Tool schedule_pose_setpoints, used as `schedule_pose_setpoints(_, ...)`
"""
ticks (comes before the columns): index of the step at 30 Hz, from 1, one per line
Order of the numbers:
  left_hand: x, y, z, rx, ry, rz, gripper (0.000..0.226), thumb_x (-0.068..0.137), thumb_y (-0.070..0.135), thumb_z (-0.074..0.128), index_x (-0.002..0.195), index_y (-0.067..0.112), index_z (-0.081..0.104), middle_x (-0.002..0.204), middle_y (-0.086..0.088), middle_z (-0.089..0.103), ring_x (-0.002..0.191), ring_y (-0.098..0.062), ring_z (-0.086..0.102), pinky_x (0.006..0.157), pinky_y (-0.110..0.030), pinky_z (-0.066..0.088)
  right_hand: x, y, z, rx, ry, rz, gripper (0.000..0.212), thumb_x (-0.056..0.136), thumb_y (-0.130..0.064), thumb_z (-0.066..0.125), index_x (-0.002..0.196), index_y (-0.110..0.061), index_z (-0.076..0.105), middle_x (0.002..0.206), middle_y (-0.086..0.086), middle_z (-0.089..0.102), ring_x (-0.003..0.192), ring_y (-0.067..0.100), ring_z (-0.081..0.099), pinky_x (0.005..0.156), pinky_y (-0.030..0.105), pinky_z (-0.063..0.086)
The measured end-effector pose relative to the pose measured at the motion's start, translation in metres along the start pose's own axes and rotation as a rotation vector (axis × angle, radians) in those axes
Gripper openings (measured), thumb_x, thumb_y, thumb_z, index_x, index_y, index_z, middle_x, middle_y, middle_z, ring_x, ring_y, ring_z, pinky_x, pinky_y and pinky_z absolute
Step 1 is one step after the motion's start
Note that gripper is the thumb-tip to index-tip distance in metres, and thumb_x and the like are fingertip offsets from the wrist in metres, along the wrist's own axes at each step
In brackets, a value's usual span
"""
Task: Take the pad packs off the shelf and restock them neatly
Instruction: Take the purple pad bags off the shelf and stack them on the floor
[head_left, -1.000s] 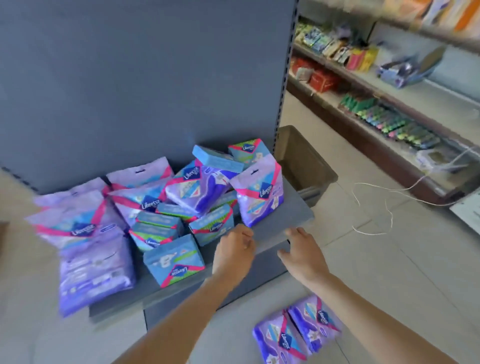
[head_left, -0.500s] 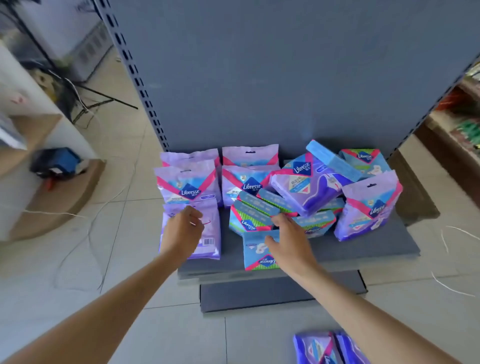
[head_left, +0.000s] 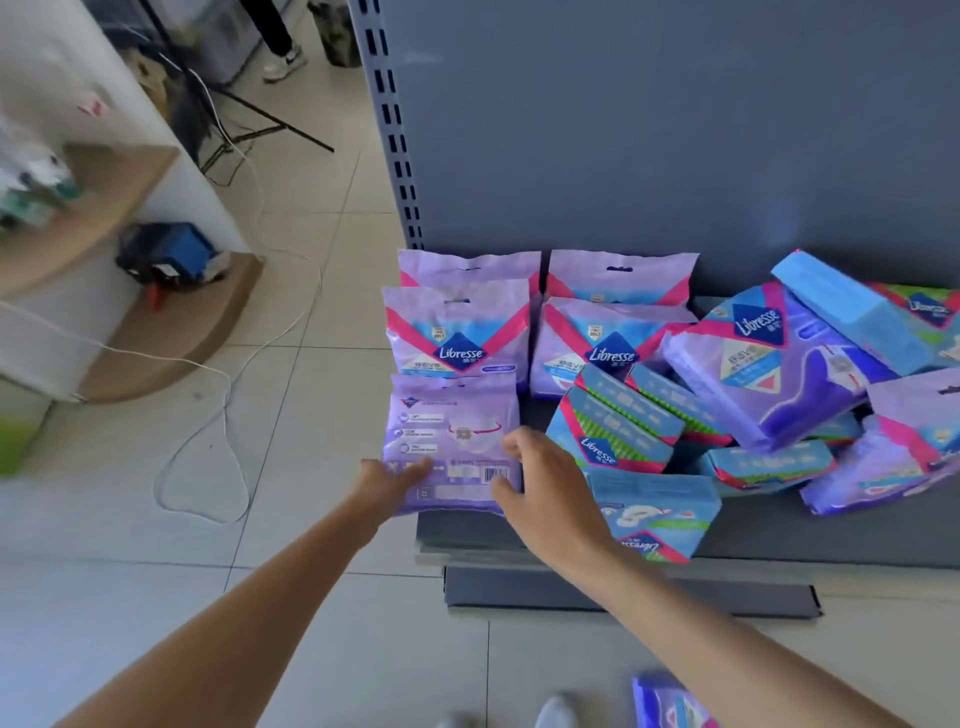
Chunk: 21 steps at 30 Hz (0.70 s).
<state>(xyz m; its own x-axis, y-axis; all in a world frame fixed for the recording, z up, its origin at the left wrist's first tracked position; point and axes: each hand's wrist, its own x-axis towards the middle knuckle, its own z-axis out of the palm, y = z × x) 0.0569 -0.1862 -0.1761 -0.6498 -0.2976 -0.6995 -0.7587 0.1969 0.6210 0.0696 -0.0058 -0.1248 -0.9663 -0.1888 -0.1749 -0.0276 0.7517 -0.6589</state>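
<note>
On the grey shelf (head_left: 779, 535), at its front left corner, lies the face-down pack (head_left: 452, 431). Its back is up, so I see the barcode and not the name. That is the wrong way round. I think that is why both my hands are on it: it needs to be lifted and stood up like the others.

Just behind the face-down pack are two standing packs (head_left: 460, 332), upright, with the name Libresse facing me. Two back row packs (head_left: 467, 267) stand behind those, against the grey wall (head_left: 675, 130). They are in neat rows, so they look done.

To the right of the face-down pack is a messy heap. The blue and green packs (head_left: 613, 431) lie on their sides and lean on each other. A big purple pack (head_left: 769, 364) tips over on top of them. One blue pack (head_left: 654, 512) lies at the front, just beside my right hand (head_left: 540, 488). I think this heap needs sorting too. Part of a floor pack (head_left: 670, 701) peeks out lower down, to the right.

My left hand (head_left: 387, 480) is at the bottom left corner of the face-down pack. Its fingers (head_left: 415, 470) lie almost flat on top and touch it. My right hand is at the bottom right edge. Its fingers (head_left: 514, 441) are bent, with only a narrow gap to the thumb, and they pinch that edge. It is blurry, so I cannot tell how tight.
</note>
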Motion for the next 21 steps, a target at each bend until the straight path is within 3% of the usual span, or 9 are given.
schedule_pose_setpoints(2,0.002,0.0,0.003,-0.122,-0.033,0.024,0.017,0.088,0.011,0.065,0.098,0.001,0.057,0.08,-0.008,0.06,0.037,0.003,0.057,0.038,-0.01,0.043,0.002,0.003,-0.001,-0.006,-0.033,0.015,0.022,0.09,-0.019,0.054,0.111,-0.013,0.051,0.105,0.001,0.055,0.103,0.021,0.054,0.085,0.034,0.044)
schedule_pose_setpoints(6,-0.002,-0.003,-0.02,-0.294,-0.115,0.095,0.015,0.088,0.007,0.064,0.1,-0.001,0.064,0.094,-0.015,0.067,0.057,-0.008,0.068,0.057,-0.021,0.058,0.01,-0.002,-0.007,-0.039,-0.034,0.036,0.024,0.09,-0.023,0.056,0.109,-0.011,0.048,0.11,0.004,0.052,0.107,0.024,0.051,0.086,0.034,0.044)
schedule_pose_setpoints(9,-0.016,-0.008,-0.043,-0.38,-0.252,0.191,0.025,0.079,0.013,0.069,0.102,0.004,0.064,0.092,-0.007,0.072,0.075,-0.013,0.07,0.07,-0.025,0.058,0.022,-0.012,-0.013,-0.021,0.118,0.051,0.055,0.082,-0.038,0.068,0.117,-0.006,0.041,0.112,0.003,0.043,0.11,0.02,0.043,0.092,0.031,0.039)
schedule_pose_setpoints(11,-0.023,-0.007,-0.054,-0.439,-0.315,0.222,0.033,0.074,0.021,0.064,0.104,0.007,0.063,0.093,-0.003,0.073,0.082,-0.013,0.069,0.076,-0.026,0.055,0.028,-0.022,-0.018,0.2,0.1,0.154,0.072,0.072,-0.046,0.076,0.119,-0.007,0.039,0.107,0.0,0.045,0.102,0.016,0.047,0.085,0.026,0.041)
schedule_pose_setpoints(13,-0.027,-0.001,-0.056,-0.451,-0.356,0.239,0.035,0.074,0.022,0.063,0.107,0.009,0.061,0.098,-0.003,0.071,0.087,-0.015,0.068,0.08,-0.028,0.053,0.033,-0.028,-0.021,0.464,0.008,0.246,0.059,0.072,-0.042,0.078,0.108,-0.006,0.048,0.095,0.003,0.06,0.088,0.018,0.059,0.07,0.022,0.045)
schedule_pose_setpoints(15,-0.027,0.013,-0.054,-0.385,-0.373,0.251,0.033,0.073,0.025,0.064,0.105,0.014,0.061,0.095,0.0,0.07,0.084,-0.012,0.067,0.081,-0.029,0.049,0.034,-0.026,-0.022,0.564,0.027,0.242,0.041,0.076,-0.035,0.077,0.099,-0.006,0.058,0.093,0.012,0.068,0.087,0.025,0.065,0.072,0.032,0.051)
schedule_pose_setpoints(18,-0.013,0.042,-0.046,-0.33,-0.292,0.249,0.025,0.08,0.038,0.065,0.099,0.023,0.06,0.093,0.005,0.067,0.081,-0.006,0.063,0.076,-0.025,0.045,0.032,-0.017,-0.034,0.611,0.177,0.225,0.035,0.076,-0.031,0.076,0.095,-0.005,0.063,0.091,0.013,0.071,0.086,0.028,0.066,0.077,0.042,0.052)
schedule_pose_setpoints(20,0.004,0.061,-0.042,-0.382,-0.101,0.225,0.021,0.091,0.035,0.058,0.107,0.021,0.054,0.104,0.0,0.06,0.092,-0.012,0.056,0.081,-0.028,0.042,0.029,-0.008,-0.046,0.619,0.257,0.23,0.032,0.078,-0.028,0.075,0.095,-0.004,0.063,0.09,0.009,0.071,0.081,0.025,0.065,0.07,0.036,0.052)
schedule_pose_setpoints(21,0.014,0.068,-0.041,-0.313,0.016,0.25,0.031,0.091,0.029,0.061,0.117,0.017,0.05,0.114,-0.004,0.056,0.098,-0.015,0.053,0.085,-0.03,0.041,0.028,-0.002,-0.052,0.623,0.289,0.232,0.029,0.08,-0.025,0.074,0.096,-0.005,0.063,0.089,0.005,0.07,0.078,0.021,0.064,0.066,0.031,0.049)
